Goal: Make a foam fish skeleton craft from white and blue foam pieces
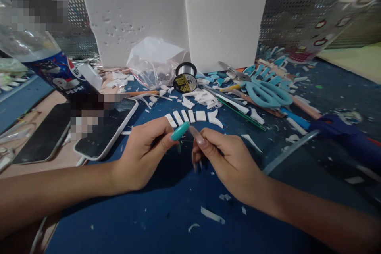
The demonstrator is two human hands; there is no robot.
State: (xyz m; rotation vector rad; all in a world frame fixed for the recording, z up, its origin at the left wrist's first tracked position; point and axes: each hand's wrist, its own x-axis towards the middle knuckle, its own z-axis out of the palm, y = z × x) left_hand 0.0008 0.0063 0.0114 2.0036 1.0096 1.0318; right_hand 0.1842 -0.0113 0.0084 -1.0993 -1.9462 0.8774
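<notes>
My left hand [149, 149] is closed in a pinch, its long turquoise thumbnail pointing right. Facing it, my right hand [224, 152] also pinches, thumb against forefinger. The tips of both hands nearly meet above the blue table. A faint thin strand seems to run between them, but what either hand holds is too small to make out. Just beyond the fingertips lies a curved row of white foam pieces [201, 116], ending at the right in a tail-shaped piece [214, 118]. Behind that row stands a spool of clear line [186, 77] with a black and yellow label.
Two phones [108, 127] and a Pepsi bottle [67, 73] are at the left. Light-blue scissors [268, 93], pens and a dark-blue glue gun [348, 139] with a clear stick lie right. White foam blocks [226, 31] and a plastic bag [153, 61] stand behind; foam scraps [212, 215] litter the table.
</notes>
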